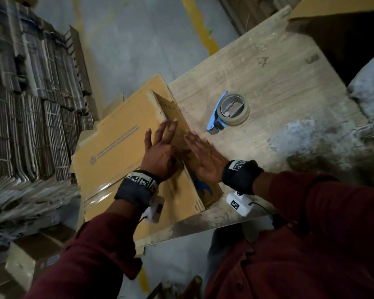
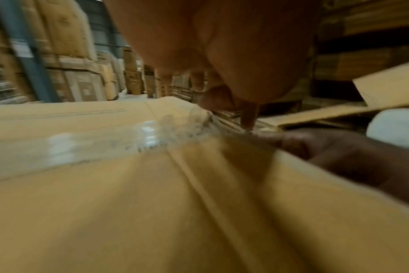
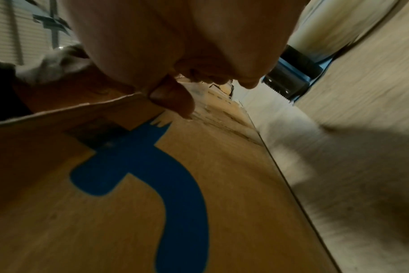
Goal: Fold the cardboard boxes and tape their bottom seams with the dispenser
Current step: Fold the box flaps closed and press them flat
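Observation:
A yellow-brown cardboard box [image 1: 121, 143] with blue print lies at the left edge of the wooden table [image 1: 278, 83], its bottom face turned up. Clear tape [image 2: 82, 146] runs across that face. My left hand [image 1: 160, 147] lies flat on top of the box near its right edge, fingers straight. My right hand [image 1: 203, 154] presses flat against the box's right side wall [image 3: 199, 184], just above the blue logo [image 3: 166, 175]. The blue tape dispenser [image 1: 229, 111] with its tape roll lies on the table beyond my right hand, untouched.
Bundled flat cardboard [image 1: 30, 104] is stacked on the floor at left. A large open carton [image 1: 343, 29] stands at the table's far right, with a grey cloth sack [image 1: 371, 93] beside it. More boxes [image 1: 26, 262] lie on the floor at lower left.

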Motion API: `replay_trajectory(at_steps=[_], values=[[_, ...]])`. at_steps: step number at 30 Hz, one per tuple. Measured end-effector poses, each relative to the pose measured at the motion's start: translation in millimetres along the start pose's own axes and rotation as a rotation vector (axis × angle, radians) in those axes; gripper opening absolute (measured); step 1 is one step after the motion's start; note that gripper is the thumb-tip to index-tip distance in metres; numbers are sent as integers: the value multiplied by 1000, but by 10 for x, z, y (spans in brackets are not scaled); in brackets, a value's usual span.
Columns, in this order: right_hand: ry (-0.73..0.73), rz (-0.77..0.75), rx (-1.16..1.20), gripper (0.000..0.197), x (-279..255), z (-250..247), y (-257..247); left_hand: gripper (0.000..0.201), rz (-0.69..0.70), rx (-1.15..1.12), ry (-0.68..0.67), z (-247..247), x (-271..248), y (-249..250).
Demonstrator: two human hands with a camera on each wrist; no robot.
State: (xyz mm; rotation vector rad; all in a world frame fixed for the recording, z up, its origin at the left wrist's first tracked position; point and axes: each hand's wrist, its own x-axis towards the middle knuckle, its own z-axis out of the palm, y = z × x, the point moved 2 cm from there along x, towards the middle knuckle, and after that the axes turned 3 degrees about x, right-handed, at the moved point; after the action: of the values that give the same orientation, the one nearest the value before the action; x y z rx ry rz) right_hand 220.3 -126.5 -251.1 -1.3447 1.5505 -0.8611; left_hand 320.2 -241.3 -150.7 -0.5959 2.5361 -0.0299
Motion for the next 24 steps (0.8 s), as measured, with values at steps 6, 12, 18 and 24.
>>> replay_trajectory(at_steps=[6,12,18,24], values=[[254,-49,104,101,-23,-116,-8,57,-74,-320,450,-247,-252,-159],[136,-242,-42,85,27,-64,-128,64,-84,-269,255,-34,-245,-105],[-88,-26,67,105,256,253,50,73,-62,-174,142,113,-175,-166],[-248,151,27,140,142,150,363,74,-83,-85,134,115,-235,-136]])
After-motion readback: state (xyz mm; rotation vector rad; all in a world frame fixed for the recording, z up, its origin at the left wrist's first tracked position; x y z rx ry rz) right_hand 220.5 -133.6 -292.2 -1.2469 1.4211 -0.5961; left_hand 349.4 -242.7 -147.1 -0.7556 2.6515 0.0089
